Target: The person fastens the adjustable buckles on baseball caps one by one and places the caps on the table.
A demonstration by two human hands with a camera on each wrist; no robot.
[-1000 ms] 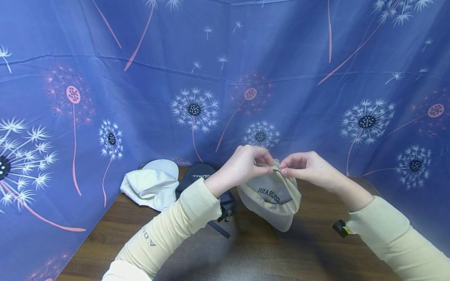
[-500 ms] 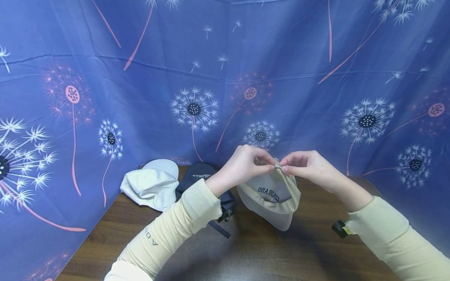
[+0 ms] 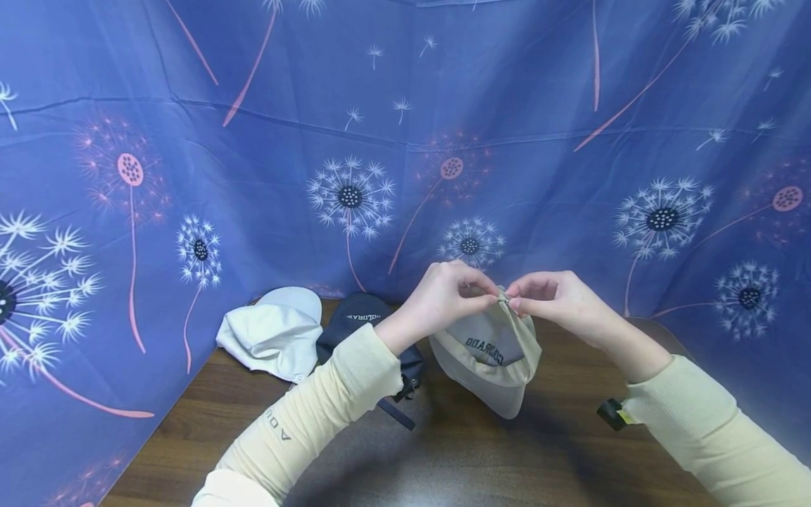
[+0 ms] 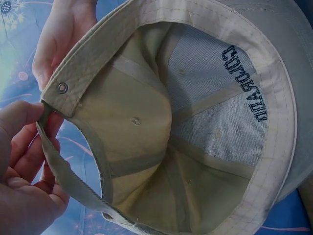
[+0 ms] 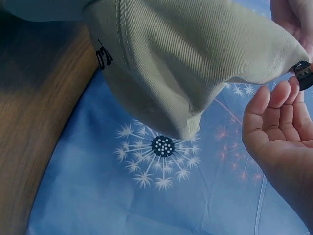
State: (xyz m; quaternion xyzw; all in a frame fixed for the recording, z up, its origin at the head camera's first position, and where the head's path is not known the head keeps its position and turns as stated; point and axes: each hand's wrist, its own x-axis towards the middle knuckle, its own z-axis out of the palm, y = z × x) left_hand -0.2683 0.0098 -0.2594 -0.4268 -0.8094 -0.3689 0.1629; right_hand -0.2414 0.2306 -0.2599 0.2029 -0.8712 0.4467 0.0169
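A beige baseball cap [image 3: 484, 352] with COLORADO lettering hangs between both hands, its inside facing me and brim pointing down. My left hand [image 3: 446, 299] pinches the narrow back strap [image 4: 66, 169] between thumb and fingers. My right hand [image 3: 560, 303] pinches the cap's other back end, close to the left fingertips. In the left wrist view, a metal eyelet [image 4: 62, 88] shows on the wide band end. A dark metal buckle [image 5: 302, 73] shows at the right fingers in the right wrist view. Fingers hide how far the strap runs through it.
On the brown wooden table [image 3: 456, 468], a white cap [image 3: 272, 338] lies at the left. Beside it is a dark navy cap [image 3: 361, 317], partly behind the left forearm, its loose strap [image 3: 395, 414] on the table. Blue dandelion-print cloth [image 3: 405, 141] stands behind.
My left hand has shifted slightly right, bringing its fingertips nearer the right hand's. The right hand stays nearly still, and the beige cap moves only slightly.
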